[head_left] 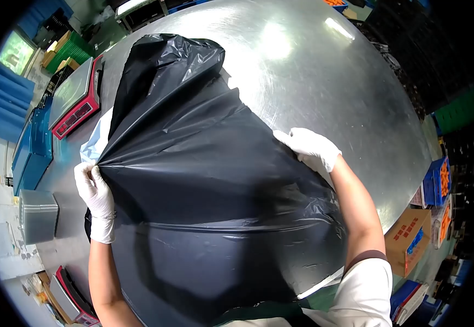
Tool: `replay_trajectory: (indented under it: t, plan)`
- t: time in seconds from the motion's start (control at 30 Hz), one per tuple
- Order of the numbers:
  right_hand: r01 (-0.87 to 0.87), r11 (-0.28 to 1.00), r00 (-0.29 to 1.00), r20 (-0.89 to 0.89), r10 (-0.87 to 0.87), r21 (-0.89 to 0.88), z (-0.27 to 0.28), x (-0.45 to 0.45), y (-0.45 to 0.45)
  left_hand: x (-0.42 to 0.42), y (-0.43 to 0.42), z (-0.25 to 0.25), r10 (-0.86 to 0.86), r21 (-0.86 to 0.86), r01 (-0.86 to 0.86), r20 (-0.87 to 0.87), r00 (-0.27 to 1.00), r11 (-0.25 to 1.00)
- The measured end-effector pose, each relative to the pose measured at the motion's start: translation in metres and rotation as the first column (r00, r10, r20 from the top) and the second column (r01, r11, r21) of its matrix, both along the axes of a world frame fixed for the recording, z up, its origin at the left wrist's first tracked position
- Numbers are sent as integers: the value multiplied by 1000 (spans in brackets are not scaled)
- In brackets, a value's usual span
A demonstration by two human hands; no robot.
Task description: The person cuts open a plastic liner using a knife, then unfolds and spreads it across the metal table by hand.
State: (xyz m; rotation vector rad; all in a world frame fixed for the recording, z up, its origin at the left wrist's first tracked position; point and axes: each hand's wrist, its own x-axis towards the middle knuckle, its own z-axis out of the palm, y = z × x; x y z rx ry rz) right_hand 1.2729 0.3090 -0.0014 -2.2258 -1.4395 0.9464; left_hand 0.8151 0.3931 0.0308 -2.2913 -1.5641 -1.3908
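A large black plastic bag [193, 191] lies spread and creased over the metal table in the head view. My left hand [96, 196], in a white glove, pinches its left edge, and folds fan out from that point. At the bag's right edge is my right hand [310, 147], also gloved, with the fingers closed on the plastic; the fingertips are partly hidden. A pale blue sheet [96, 139] pokes out from under the bag just above my left hand.
The metal table [368, 109] extends behind and right of the bag. Left stand a red scale [76, 111], a blue bin [32, 144] and a clear plastic tub [38, 215]; another scale [70, 297] is lower left. A cardboard box [406, 240] stands at right.
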Motion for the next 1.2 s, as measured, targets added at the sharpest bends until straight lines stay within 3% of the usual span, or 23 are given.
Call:
replay_trajectory:
  t: [0.07, 0.1, 0.17, 0.23, 0.3, 0.33, 0.37, 0.43, 0.47, 0.5, 0.57, 0.63, 0.7, 0.73, 0.77, 0.8, 0.83, 0.97, 1.03, 1.1, 1.17, 1.2]
  plan:
    - [-44, 923, 998, -53, 25, -383, 4, 12, -3, -1, 1, 1, -5, 8, 4, 33, 999, 1000]
    - [-40, 923, 998, -52, 22, -382, 7, 13, -10, -1, 2, 2, -12, 17, 11, 66, 998, 1000]
    - [-112, 966, 982, 123, 144, -231, 10, 11, -30, -4, 3, 0, -24, 19, 23, 77, 997, 1000]
    - [-161, 962, 976, 109, 188, -223, 10, 13, -41, -5, 5, 2, -20, 11, 19, 78, 997, 1000]
    - [-179, 953, 978, -151, 144, -246, 21, 12, -52, -4, 5, 3, -22, 10, 21, 70, 997, 1000]
    - [-125, 922, 991, -83, 101, -367, 32, 9, -53, -4, 6, 4, -21, 8, 20, 64, 998, 1000]
    - [-126, 920, 991, -87, 100, -371, 27, 13, -55, -4, 6, 3, -21, 2, 21, 61, 998, 1000]
    - [-103, 957, 884, -466, -38, -273, 7, 28, -60, -4, 8, 1, -7, -45, 11, 92, 996, 999]
    - [-60, 988, 746, -664, -53, -146, -1, 31, -58, -1, 9, 1, -7, -30, 10, 97, 995, 1000]
    - [-55, 988, 748, -661, -55, -145, -3, 31, -57, 0, 9, 0, -11, -29, 14, 100, 995, 999]
    - [20, 998, 744, -668, 21, 53, -6, 25, -47, 4, 15, -2, 13, -20, -11, 83, 996, 1000]
    - [110, 990, 750, -661, -22, 92, -45, 29, -34, 9, 21, -5, 16, -1, -16, 74, 997, 1000]
    - [316, 908, 841, -524, -134, 276, -60, 22, -23, 15, 23, -3, 47, 56, -49, 34, 998, 997]
    - [339, 799, 904, -406, -131, 497, -62, 15, -24, 17, 24, -3, 73, 82, -72, -3, 997, 994]
    - [382, 744, 912, -351, -210, 548, -62, 10, -24, 19, 27, -4, 102, 109, -97, -39, 994, 989]
    - [377, 724, 925, -266, -270, 577, -54, 1, -28, 20, 29, -7, 163, 177, -143, -101, 982, 974]
    - [369, 707, 927, -180, -330, 604, -48, -5, -31, 18, 32, -13, 200, 131, -186, -102, 974, 974]
    - [252, 644, 950, -59, -305, 722, -62, 2, -36, 34, 42, -25, 206, 300, -153, -154, 966, 942]
    - [148, 769, 935, 165, -313, 622, -56, 5, -39, 40, 45, -30, 196, 336, -139, -141, 971, 932]
    - [95, 756, 930, 212, -299, 648, -58, 10, -41, 38, 50, -36, 173, 240, -142, -114, 978, 960]
    - [98, 829, 925, 257, -280, 551, -49, 13, -45, 37, 53, -38, 146, 91, -141, -53, 988, 986]
    - [27, 797, 903, 328, -279, 604, -46, 14, -48, 34, 53, -37, 174, -35, -176, -46, 984, 984]
